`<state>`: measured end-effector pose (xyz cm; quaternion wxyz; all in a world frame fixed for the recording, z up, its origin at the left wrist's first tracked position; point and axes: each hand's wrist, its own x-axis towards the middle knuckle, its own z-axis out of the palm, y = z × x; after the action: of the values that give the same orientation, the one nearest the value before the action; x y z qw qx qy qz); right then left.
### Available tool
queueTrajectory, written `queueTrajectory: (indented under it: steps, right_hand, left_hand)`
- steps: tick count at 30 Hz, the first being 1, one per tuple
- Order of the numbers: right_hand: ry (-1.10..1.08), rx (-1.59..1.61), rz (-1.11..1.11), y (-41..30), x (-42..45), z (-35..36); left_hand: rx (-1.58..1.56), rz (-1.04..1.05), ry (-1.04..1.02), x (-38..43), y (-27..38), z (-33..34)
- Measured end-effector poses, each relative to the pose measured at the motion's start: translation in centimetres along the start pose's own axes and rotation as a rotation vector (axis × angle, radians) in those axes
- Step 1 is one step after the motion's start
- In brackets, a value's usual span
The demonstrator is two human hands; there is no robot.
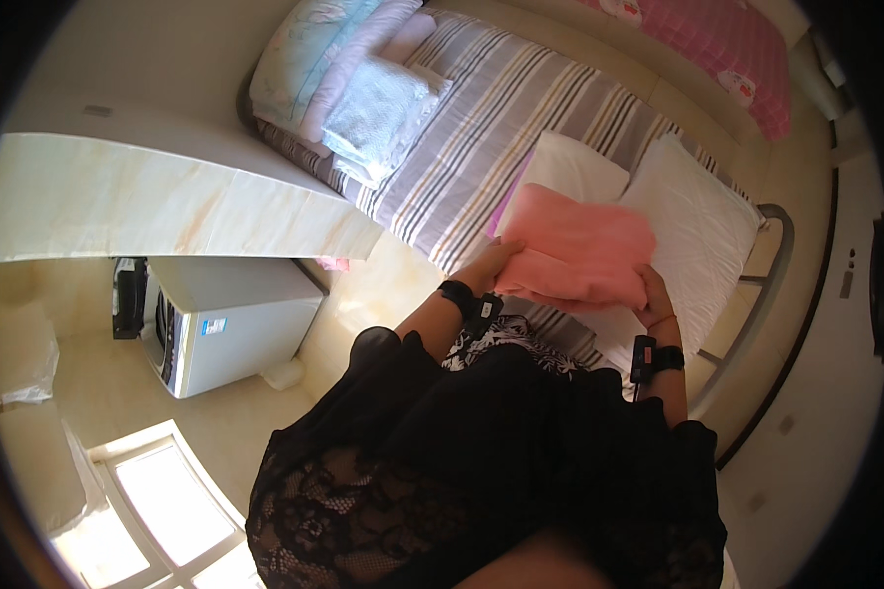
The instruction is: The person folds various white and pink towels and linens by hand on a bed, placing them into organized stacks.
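Observation:
Between my two hands is a folded coral-pink cloth (574, 247), soft and thick, over the near part of the bed. My left hand (502, 259) grips its left edge with the thumb on top. At the opposite side, my right hand (653, 293) holds the right edge. Partly hidden behind the cloth lies a folded white cloth (571, 163), with a strip of purple fabric (512, 195) showing at its left. A white quilted pad or pillow (707, 228) rests to the right, near the bed's end.
The bed has a striped sheet (479, 125) and a grey metal rail (777, 250) at its right end. A folded pale-blue cloth (376, 110) and a floral pillow (302, 66) are at the far left. A washing machine (243, 324) stands left, below a marble-patterned ledge (177, 206).

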<state>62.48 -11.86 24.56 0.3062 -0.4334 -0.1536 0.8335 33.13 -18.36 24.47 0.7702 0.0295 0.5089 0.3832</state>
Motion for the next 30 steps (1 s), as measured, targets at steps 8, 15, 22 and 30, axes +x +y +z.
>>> queueTrajectory:
  steps: [8, 15, 22, 30]
  right_hand:
    - [-0.100, -0.210, -0.236, 2.2, 11.1, 16.7]
    - [-0.153, -0.346, -0.560, -1.1, 17.8, 36.5]
    - [-0.007, -0.565, -0.124, 4.1, 23.5, 35.1]
    - [0.334, -0.549, 0.322, 13.7, 20.7, 20.1]
  left_hand:
    - [0.110, 0.505, 0.238, -1.2, 11.8, -12.0]
    - [-0.141, 0.952, 0.273, -4.8, 24.4, -21.3]
    - [-0.165, 0.600, 0.721, 5.1, 25.7, -34.4]
    - [-0.272, 0.025, 0.629, 8.0, 20.3, -30.7]
